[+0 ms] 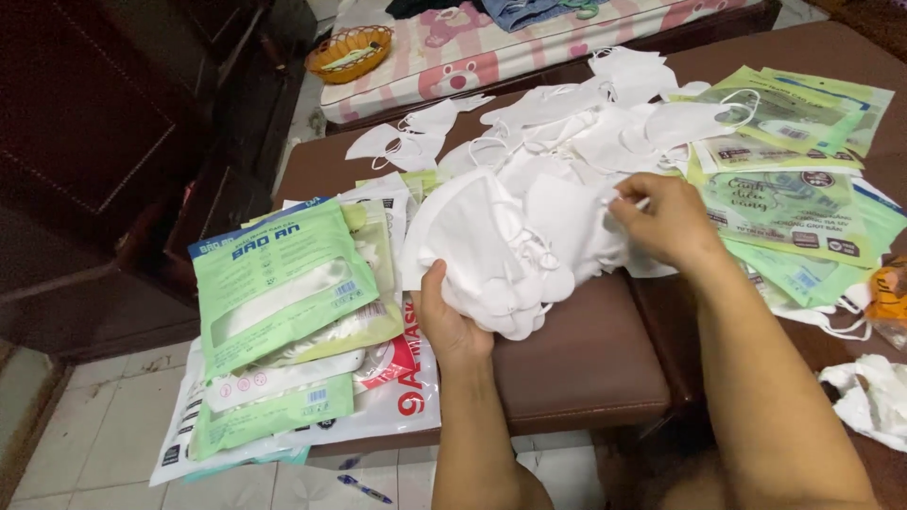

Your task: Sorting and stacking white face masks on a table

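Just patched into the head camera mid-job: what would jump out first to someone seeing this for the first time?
First, the heap of white face masks spread across the middle of the brown table. The left hand grips a bundle of masks from below while the right hand pinches at its top edge. Green pouches frame the heap: filled ones stacked at the table's left edge, flat ones fanned out on the right.

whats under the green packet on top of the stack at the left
Under the green packet lie more flat packets, green and white, fanned out, the lowest a white bag with red print. How many lie beneath is hidden, as is the surface under them.
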